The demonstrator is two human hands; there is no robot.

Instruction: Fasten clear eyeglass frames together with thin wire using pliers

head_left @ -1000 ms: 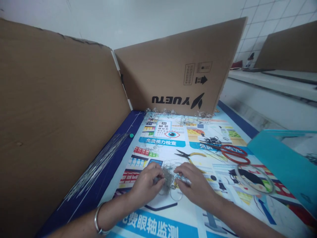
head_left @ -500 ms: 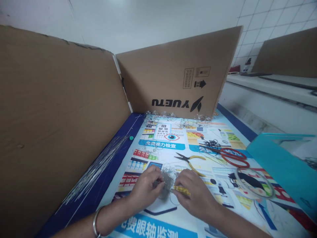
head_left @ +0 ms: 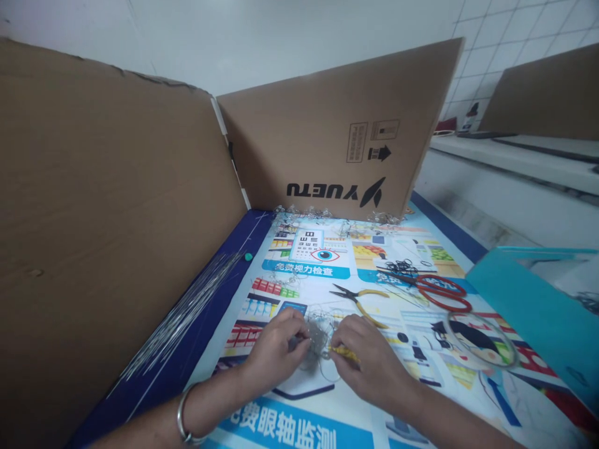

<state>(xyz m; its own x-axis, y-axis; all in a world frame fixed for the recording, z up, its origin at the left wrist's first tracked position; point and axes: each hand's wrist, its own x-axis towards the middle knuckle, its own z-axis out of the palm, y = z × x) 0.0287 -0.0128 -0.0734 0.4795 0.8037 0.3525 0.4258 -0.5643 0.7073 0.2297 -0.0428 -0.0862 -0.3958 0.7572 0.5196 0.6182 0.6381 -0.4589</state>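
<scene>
Fine silver wire [head_left: 319,337], bent into loops, sits between my two hands above the printed table cover. My left hand [head_left: 281,342] is closed, its thumb and forefinger pinched at the left side of the wire. On the other side my right hand [head_left: 367,355] has its fingertips pressed together at the wire, and a thin loop hangs just left of its thumb. Something yellow shows under the right fingers; whether it is held or printed on the cover I cannot tell. Pliers with yellow handles [head_left: 362,302] lie open just beyond my hands.
Red-handled scissors [head_left: 444,293] lie to the right by a heap of black bands [head_left: 401,268] and a clear ring [head_left: 512,349]. A turquoise box [head_left: 528,299] stands at the right. Straight wires [head_left: 182,318] lie on the left. Cardboard panels [head_left: 322,143] enclose the left and back, with bent wire pieces [head_left: 304,215] below.
The hands stay close together and keep their pinch, with only slight finger movement. The wire loop beside the right thumb shows rounder now. The view has shifted slightly.
</scene>
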